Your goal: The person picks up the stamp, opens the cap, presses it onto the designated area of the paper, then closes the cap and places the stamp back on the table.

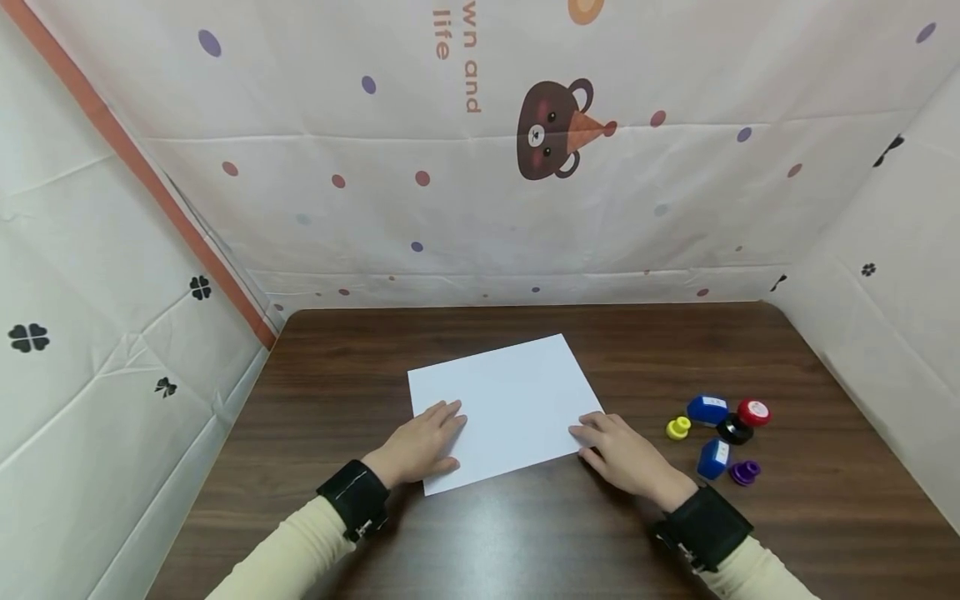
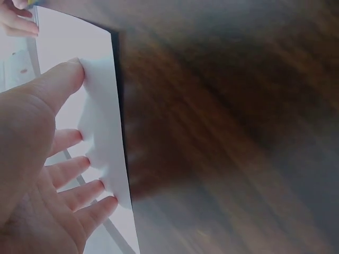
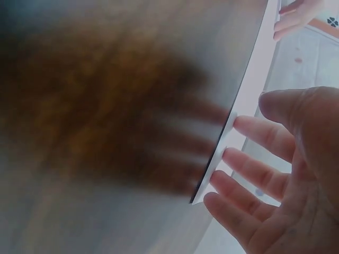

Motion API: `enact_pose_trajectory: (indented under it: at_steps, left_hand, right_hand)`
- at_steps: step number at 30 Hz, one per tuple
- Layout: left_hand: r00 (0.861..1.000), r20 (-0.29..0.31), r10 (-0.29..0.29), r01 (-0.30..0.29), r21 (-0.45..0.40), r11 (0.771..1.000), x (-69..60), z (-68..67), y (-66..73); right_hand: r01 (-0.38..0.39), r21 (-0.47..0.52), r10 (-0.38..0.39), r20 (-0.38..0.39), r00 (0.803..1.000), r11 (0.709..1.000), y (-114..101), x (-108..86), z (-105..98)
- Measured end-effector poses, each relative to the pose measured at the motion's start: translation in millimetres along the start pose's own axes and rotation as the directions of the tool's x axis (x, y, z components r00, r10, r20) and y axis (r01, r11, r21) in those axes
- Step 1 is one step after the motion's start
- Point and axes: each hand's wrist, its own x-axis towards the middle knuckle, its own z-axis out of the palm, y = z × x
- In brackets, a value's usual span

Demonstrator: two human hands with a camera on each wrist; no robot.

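On the dark wooden table lies a blank white sheet of paper (image 1: 504,404), turned at a slight angle. My left hand (image 1: 422,442) rests on its left edge, fingers spread and fairly straight. At the near right corner, my right hand (image 1: 628,457) touches the sheet with extended fingertips. The left wrist view shows the fingertips of the left hand (image 2: 50,164) on the paper (image 2: 98,100), thumb apart from the fingers. Seen from the right wrist, the fingers of the right hand (image 3: 288,174) meet the edge of the paper (image 3: 253,87) without curling round it.
Right of my right hand stand a small yellow knobbed piece (image 1: 678,428), two blue pieces with white labels (image 1: 708,409), a red round-topped piece (image 1: 753,412), a black round piece (image 1: 734,430) and a purple knobbed piece (image 1: 745,473). A printed cloth (image 1: 450,208) hangs behind the table.
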Motion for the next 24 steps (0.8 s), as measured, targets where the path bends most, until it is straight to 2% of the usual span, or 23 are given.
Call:
enact_pose_trajectory:
  at_steps: [7,13,24]
  left_hand:
    - [0.999,0.026,0.025,-0.026,0.048,0.999,10.4,-2.9,3.6]
    - [0.998,0.042,0.041,-0.043,0.046,0.998,16.7,-3.8,6.0]
    - [0.998,0.008,0.069,-0.069,0.004,0.998,27.3,-2.4,13.3]
  right_hand:
    - [-0.006,-0.017,0.005,-0.037,0.999,1.000,3,-10.7,0]
    - [-0.046,-0.011,0.046,-0.054,0.997,0.999,4,-21.2,2]
    - [-0.117,0.001,0.117,-0.046,0.992,0.993,7,-34.0,-4]
